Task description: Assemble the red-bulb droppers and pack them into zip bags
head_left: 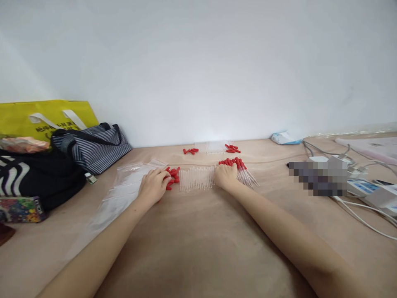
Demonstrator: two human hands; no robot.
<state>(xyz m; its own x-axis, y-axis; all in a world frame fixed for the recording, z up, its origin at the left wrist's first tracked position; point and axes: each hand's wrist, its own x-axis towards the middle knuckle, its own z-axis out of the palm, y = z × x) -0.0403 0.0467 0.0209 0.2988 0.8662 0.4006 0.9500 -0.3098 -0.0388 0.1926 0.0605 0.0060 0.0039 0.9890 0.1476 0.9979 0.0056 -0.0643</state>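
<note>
A row of thin clear sticks (197, 179) lies side by side on the brown table between my hands. My left hand (154, 185) rests at a pile of small red pieces (174, 174) left of the row, fingers curled over its edge; what they hold is hidden. At the right end of the row, my right hand (225, 175) is closed, its fingertips out of sight. Touching it is a fanned bunch of red-tipped sticks (245, 176). Further back lie more clear sticks (215, 148), with small red piles (190, 151) on both sides.
Clear plastic bags (124, 186) lie under and beside my left forearm. A striped bag (96, 149), a yellow bag (68, 111), black cloth and a small bottle (91, 178) stand left. Cables, chargers (381, 198) and a blue-white packet (285, 138) lie right.
</note>
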